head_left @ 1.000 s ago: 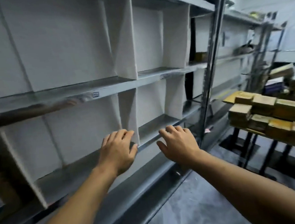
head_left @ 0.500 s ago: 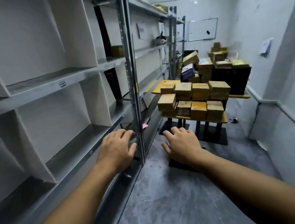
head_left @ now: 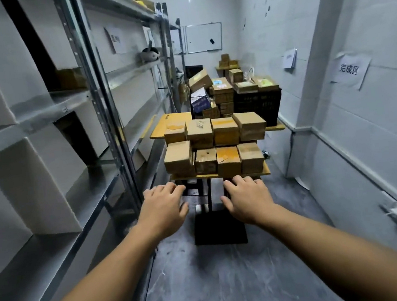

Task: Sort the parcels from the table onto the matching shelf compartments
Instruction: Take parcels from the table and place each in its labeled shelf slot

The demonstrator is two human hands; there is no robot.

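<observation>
Several brown cardboard parcels (head_left: 214, 146) are stacked in two rows on a small yellow-topped table (head_left: 265, 172) straight ahead in the aisle. My left hand (head_left: 163, 207) and my right hand (head_left: 247, 199) are stretched forward, palms down, fingers loosely bent, holding nothing. Both hover just short of the table's front edge, below the lowest row of parcels. The grey metal shelf (head_left: 39, 111) with white dividers runs along my left; its near compartments hold nothing visible.
Behind the table stands a black crate (head_left: 257, 104) piled with more boxes. A white wall with paper signs (head_left: 350, 71) closes the right side. A whiteboard (head_left: 204, 37) hangs at the far end. The table's black base (head_left: 219, 227) sits on the grey floor.
My view has swung right, from facing the shelf to looking down the aisle at the table. The parcels are now closer and centred. Both hands stay empty, held out in front.
</observation>
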